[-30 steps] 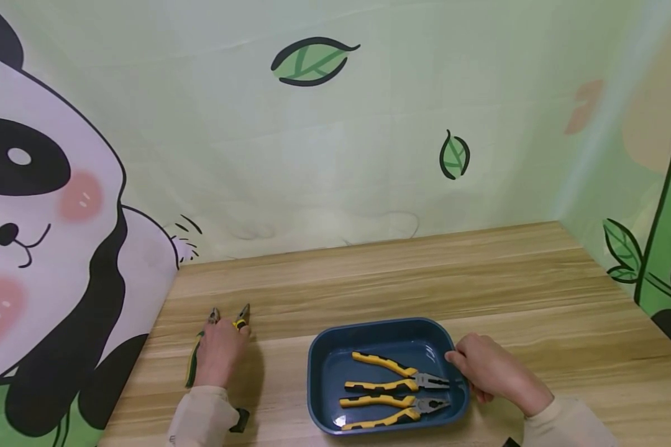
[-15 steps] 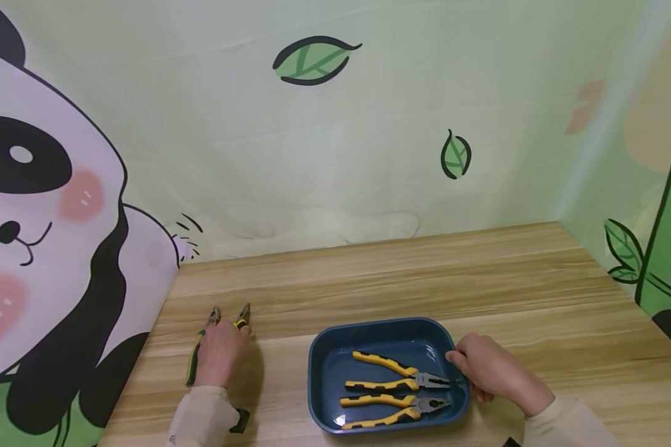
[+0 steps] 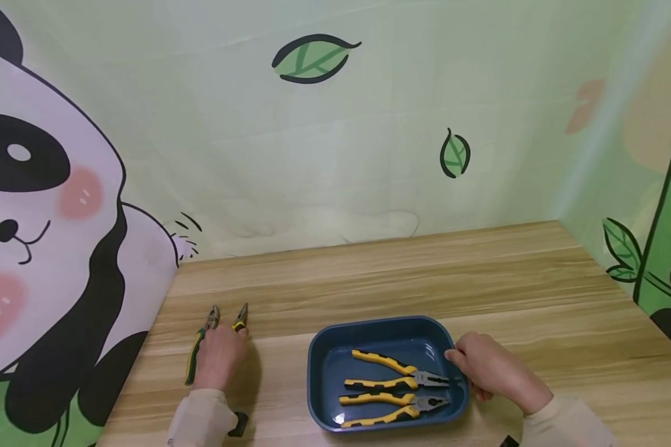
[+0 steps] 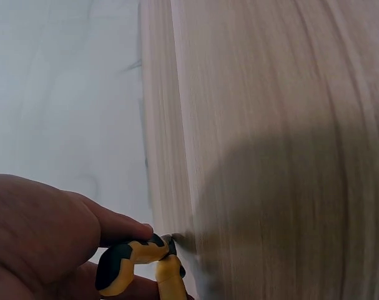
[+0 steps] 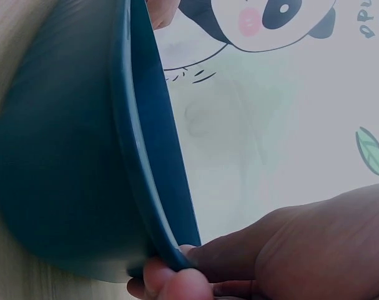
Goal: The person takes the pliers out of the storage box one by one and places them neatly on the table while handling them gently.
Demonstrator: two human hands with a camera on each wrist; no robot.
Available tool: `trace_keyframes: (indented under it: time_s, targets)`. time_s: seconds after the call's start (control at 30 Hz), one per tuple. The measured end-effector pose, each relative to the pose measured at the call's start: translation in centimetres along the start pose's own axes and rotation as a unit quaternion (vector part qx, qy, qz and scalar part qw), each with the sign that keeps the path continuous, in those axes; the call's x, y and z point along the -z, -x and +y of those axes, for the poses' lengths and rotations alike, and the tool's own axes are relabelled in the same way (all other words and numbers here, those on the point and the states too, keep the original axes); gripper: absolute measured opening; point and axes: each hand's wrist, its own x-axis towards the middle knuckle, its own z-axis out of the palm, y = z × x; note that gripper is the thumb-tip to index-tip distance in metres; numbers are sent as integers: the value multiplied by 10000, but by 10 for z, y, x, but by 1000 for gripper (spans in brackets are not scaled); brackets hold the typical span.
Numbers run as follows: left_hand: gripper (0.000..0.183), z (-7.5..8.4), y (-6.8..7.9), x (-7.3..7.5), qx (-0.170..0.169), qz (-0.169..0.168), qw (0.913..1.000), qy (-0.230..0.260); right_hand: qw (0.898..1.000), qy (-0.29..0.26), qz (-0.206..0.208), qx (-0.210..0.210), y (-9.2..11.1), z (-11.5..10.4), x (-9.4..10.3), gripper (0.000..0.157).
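L grip (image 3: 219, 355) & R grip (image 3: 491, 367), both mid-pinch, well apart

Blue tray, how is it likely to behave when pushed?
The tray looks stiff: its rim shows no obvious bend where the right hand pinches it. Broad and low, it seems unlikely to tip. The two pliers inside lie loose and may slide.

Pliers (image 3: 424, 405) — four, tray (image 3: 330, 380) — one, hands (image 3: 219, 357) — two

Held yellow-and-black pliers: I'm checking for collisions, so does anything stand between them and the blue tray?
Nothing visible lies between the pliers and the blue tray; only the tray's own rim stands up.
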Motion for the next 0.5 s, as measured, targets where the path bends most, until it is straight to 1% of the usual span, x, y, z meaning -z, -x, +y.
trace_keyframes:
  time_s: [0.17, 0.27, 0.33, 0.5]
  targets:
    - [46, -1, 0, 0, -11, -7, 9999, -106, 10000, -2, -30, -93, 0, -1, 0, 35]
    - [45, -1, -1, 0, 9, -45, 9999, -141, 10000, 1, -44, -72, 0, -2, 1, 36]
    - [46, -1, -1, 0, 0, -83, 9998, -184, 10000, 12, -38, 12, 0, -1, 1, 36]
    - [49, 0, -1, -1, -120, -135, 9987, -482, 10000, -1, -30, 16, 0, -1, 0, 37]
